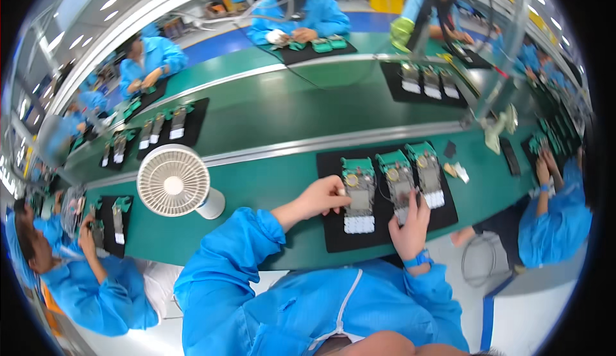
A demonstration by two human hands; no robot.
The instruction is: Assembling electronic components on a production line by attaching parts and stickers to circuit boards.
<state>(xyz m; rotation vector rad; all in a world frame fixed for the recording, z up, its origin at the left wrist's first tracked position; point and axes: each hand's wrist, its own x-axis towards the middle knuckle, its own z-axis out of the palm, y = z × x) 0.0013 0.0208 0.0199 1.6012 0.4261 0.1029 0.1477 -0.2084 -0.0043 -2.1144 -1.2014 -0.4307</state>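
Three flat electronic assemblies lie side by side on a black mat (pixel 337 237), each with a green frame at its top; white lower ends show on the outer two. My left hand (pixel 321 197) is closed in a pinch at the left edge of the left assembly (pixel 359 195); anything between its fingertips is too small to make out. Over the lower part of the middle assembly (pixel 394 166), my right hand (pixel 410 229) has its thumb and fingers bent around it, covering its bottom end. The right assembly (pixel 428 170) lies just beyond those fingers.
A white fan (pixel 173 182) stands left on the green table (pixel 263 182). Right of the mat are a dark scrap (pixel 450 149), white pieces (pixel 461 172) and a black bar (pixel 510 157). A metal rail (pixel 276 150) crosses behind. Co-workers sit at both sides and opposite.
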